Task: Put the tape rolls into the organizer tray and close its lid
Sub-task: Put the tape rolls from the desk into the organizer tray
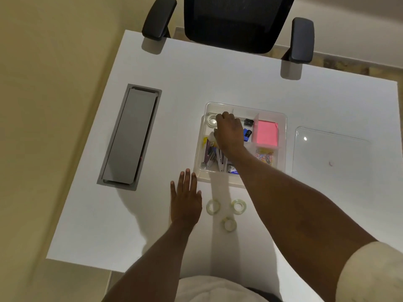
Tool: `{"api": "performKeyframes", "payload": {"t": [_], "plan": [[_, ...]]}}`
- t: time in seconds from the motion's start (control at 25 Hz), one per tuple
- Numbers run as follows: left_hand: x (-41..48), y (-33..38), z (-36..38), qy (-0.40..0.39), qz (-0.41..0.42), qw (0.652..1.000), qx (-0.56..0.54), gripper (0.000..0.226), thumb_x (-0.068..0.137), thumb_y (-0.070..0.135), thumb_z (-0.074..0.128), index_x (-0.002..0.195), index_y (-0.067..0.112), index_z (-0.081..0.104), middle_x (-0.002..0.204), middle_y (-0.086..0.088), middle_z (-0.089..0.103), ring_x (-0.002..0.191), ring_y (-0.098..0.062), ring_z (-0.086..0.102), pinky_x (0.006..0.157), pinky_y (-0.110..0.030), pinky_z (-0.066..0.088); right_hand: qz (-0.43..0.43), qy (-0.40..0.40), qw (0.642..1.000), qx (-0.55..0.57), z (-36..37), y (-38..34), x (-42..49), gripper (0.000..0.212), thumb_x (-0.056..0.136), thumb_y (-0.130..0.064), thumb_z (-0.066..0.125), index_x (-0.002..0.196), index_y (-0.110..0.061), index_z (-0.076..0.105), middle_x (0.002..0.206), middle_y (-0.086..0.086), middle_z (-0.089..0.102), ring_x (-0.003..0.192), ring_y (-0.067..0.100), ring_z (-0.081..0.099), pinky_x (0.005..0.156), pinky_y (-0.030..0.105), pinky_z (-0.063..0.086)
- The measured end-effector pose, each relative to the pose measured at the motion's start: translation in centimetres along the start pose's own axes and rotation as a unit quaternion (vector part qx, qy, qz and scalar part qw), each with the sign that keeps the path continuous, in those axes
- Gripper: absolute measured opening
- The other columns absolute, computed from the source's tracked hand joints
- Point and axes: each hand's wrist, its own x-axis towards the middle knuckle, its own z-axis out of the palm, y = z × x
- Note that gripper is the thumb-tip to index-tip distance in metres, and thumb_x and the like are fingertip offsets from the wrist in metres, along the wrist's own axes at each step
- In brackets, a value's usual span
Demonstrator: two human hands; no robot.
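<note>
Now, desk: white desk (218, 79), black chair (235, 22) behind.
Right hand (230, 131): fingers bent over a tape roll (211, 120) in the organizer tray (282, 127); grip unclear.
Left hand (185, 199): flat, fingers spread, on desk.

A white rectangular desk (165, 88) fills most of the view beneath both hands. Set into its surface, left of the left hand, is a long grey metal cable hatch (128, 136) with a flat lid. Beyond the hands, at the desk's far edge, stands a black mesh-backed office chair (233, 20) with padded dark armrests. A plain cream wall (43, 62) runs along the left. Soft light throws faint shadows under the armrests.
</note>
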Motion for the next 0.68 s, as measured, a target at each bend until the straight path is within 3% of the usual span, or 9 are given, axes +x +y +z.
{"api": "performKeyframes", "payload": {"t": [0.36, 0.56, 0.68], "plan": [[-0.7, 0.6, -1.9, -0.032, 0.011, 0.999, 0.014, 0.068, 0.112, 0.040, 0.028, 0.168, 0.014, -0.001, 0.176, -0.010, -0.011, 0.164, -0.030, -0.009, 0.133, -0.056, 0.006, -0.048, 0.069, 0.994, 0.072, -0.2, 1.2, -14.5, 0.020, 0.090, -0.022, 0.069, 0.107, -0.012, 0.067, 0.098, 0.006, 0.069, 0.089, 0.022, 0.063, 0.077, 0.035, 0.051], [-1.0, 0.8, -2.8, -0.057, 0.012, 0.998, 0.002, 0.074, 0.111, 0.042, 0.033, 0.167, 0.013, -0.007, 0.176, -0.010, -0.015, 0.164, -0.029, -0.011, 0.134, -0.054, 0.006, -0.033, 0.002, 0.996, 0.084, 2.0, 3.9, -22.7, 0.018, 0.090, -0.027, 0.066, 0.104, -0.014, 0.068, 0.100, 0.003, 0.069, 0.092, 0.023, 0.064, 0.078, 0.035, 0.049], [-1.1, 0.1, -3.2, -0.077, 0.032, 0.997, 0.003, 0.078, 0.110, 0.044, 0.034, 0.166, 0.013, -0.011, 0.175, -0.010, -0.019, 0.163, -0.029, -0.014, 0.134, -0.053, 0.006, 0.008, -0.049, 0.995, 0.086, 2.9, 5.1, -25.5, 0.030, 0.089, -0.034, 0.069, 0.112, -0.015, 0.066, 0.109, 0.002, 0.066, 0.097, 0.023, 0.062, 0.084, 0.035, 0.049]]}}
